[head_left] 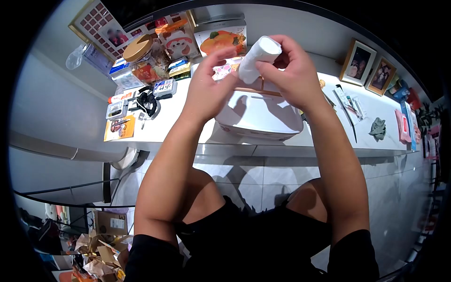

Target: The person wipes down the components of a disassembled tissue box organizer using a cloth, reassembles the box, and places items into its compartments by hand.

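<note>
A white roll (256, 61), soft-looking with an open, rounded upper end, is tilted above the counter. My right hand (293, 70) grips it from the right, thumb in front and fingers behind. On its other side, my left hand (211, 80) is open, fingers apart, its thumb close to the lower end of the roll; whether they touch I cannot tell. Beneath both hands stands a white lidded box (263, 115) with a brown handle (258, 90) on top. Something with a pink cartoon print (223, 71) shows partly between my hands.
On the left of the counter (178, 127) are a gold-lidded jar (141, 51), a black strap-like bundle (148, 101) and scissors (120, 123) on an orange card. At right lie a grey cloth (377, 128) and a long dark stick (347, 115), below picture frames (359, 63).
</note>
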A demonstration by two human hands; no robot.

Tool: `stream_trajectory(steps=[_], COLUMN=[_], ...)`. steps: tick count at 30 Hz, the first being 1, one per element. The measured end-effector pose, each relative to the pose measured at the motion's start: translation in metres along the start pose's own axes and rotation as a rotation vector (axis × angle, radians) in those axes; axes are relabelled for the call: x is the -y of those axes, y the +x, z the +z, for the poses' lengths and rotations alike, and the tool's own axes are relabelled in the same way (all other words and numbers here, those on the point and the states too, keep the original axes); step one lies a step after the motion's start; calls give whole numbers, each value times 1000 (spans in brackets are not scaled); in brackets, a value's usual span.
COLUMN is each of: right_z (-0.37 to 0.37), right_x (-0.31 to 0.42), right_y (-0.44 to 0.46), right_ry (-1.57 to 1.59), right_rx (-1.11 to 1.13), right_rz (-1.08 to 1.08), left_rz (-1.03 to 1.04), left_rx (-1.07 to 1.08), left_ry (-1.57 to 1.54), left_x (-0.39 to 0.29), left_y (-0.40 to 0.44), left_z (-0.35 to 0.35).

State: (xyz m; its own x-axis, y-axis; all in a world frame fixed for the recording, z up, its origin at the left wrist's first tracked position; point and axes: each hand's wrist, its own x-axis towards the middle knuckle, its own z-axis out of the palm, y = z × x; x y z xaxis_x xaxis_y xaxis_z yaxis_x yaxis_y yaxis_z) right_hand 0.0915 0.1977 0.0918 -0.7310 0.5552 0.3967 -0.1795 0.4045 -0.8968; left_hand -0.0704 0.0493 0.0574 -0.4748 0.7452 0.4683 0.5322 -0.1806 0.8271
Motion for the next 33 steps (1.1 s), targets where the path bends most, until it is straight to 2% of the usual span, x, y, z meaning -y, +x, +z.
stream_trajectory(steps=[1, 3, 5, 8, 11, 12, 13, 17, 18, 20, 22, 23, 25, 26, 27, 28, 30, 33], right_z=[2, 7, 14, 16, 22, 25, 26, 27, 23, 9, -22, -43, -94, -121, -142, -151, -159, -142], right_x=[-1, 0, -5, -10, -18, -19, -19, -29, -31, -35, -21, -21, -43, -52, -58, -58, -56, -59], right_y=[1, 2, 2, 8, 11, 11, 12, 12, 11, 5, 1, 2, -5, -16, -26, -34, -54, -73], right_ry=[-51, -133, -206, -278, -297, -252, -209, -625, -628, -623, -491, -436, -487, -631, -774, -777, -826, -839], right_rx=[-2, 21, 75, 120, 115, 135, 151, 264, 256, 111, 34, 10, -171, -143, -115, -115, 21, 246], right_rz=[16, 33, 17, 18, 22, 65, 107, -9, -5, -162, 93, 220, 257, 290, 322, 324, 732, 550], left_rz=[0, -124, -118, -168, -145, -139, -144, -68, -117, -167, -141, -145, -344, -217, -220, -237, -253, -189], left_rx=[2, -21, 12, 73, 88, 106, 49, 109, 97, 89, 107, 109, 118, 112, 113, 82, 42, 2], left_ry=[2, -246, -154, -307, -316, -190, -191, 91, 91, 87, 332, 326, 134, 175, 172, 114, 36, 70], left_x=[2, 8, 12, 19, 16, 9, 15, 24, 23, 22, 23, 23, 22, 32, 30, 24, 21, 14], left_y=[1, 3, 1, 0, 2, 2, 0, 2, 1, -1, -2, -2, -1, -3, -5, -6, -8, -13], left_z=[-1, -2, -3, 2, 1, 0, 3, 1, 2, 2, 1, 2, 4, 2, 2, 1, 0, -3])
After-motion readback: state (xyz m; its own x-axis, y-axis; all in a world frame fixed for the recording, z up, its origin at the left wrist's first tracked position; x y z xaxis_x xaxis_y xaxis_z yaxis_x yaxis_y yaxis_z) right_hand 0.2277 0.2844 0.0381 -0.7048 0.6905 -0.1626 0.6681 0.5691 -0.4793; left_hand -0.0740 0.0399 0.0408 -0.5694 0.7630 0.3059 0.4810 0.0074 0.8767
